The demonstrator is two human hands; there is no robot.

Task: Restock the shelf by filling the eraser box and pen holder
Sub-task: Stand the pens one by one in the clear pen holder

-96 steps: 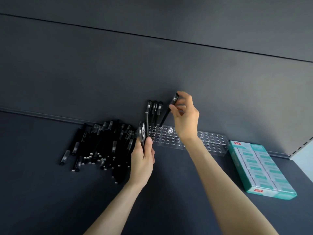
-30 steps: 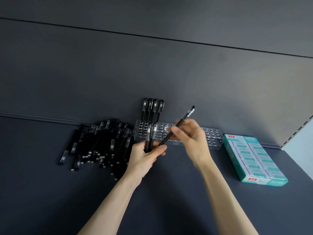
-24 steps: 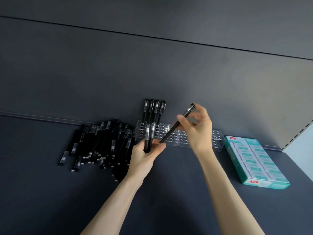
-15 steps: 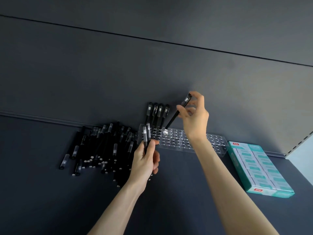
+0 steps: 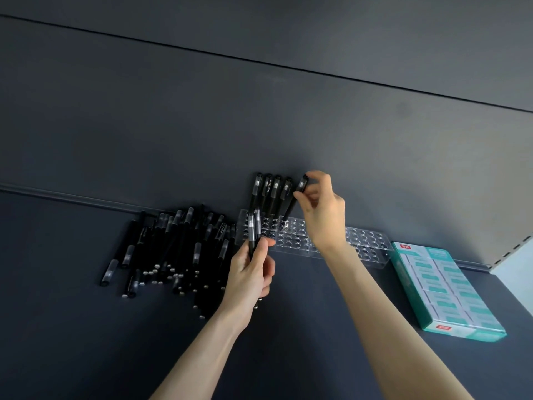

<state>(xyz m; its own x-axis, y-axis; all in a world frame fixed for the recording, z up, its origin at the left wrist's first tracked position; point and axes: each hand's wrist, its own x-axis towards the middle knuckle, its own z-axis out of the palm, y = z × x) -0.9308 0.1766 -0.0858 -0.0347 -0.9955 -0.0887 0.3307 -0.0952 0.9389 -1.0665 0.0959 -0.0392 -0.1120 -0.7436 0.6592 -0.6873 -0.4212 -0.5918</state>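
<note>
A clear plastic pen holder point(image 5: 366, 245) with many round holes lies against the back wall of the dark shelf. Several black pens point(image 5: 271, 192) stand upright in its left end. My right hand point(image 5: 323, 210) pinches the top of another black pen point(image 5: 294, 202), whose tip sits in a hole just right of the standing ones. My left hand point(image 5: 251, 272) grips two black pens point(image 5: 253, 229) upright in front of the holder's left end. A heap of loose black pens point(image 5: 173, 246) lies to the left. The teal eraser box point(image 5: 444, 287), filled with erasers, lies at the right.
The dark shelf floor point(image 5: 72, 327) stretches to the left and front. The back wall point(image 5: 259, 125) rises directly behind the holder. A pale perforated upright point(image 5: 516, 252) bounds the shelf at the far right.
My right hand drew a pen out of my left hand's bunch, lifted it toward the holder and lowered its tip into a hole beside the standing pens. My left hand stayed roughly in place.
</note>
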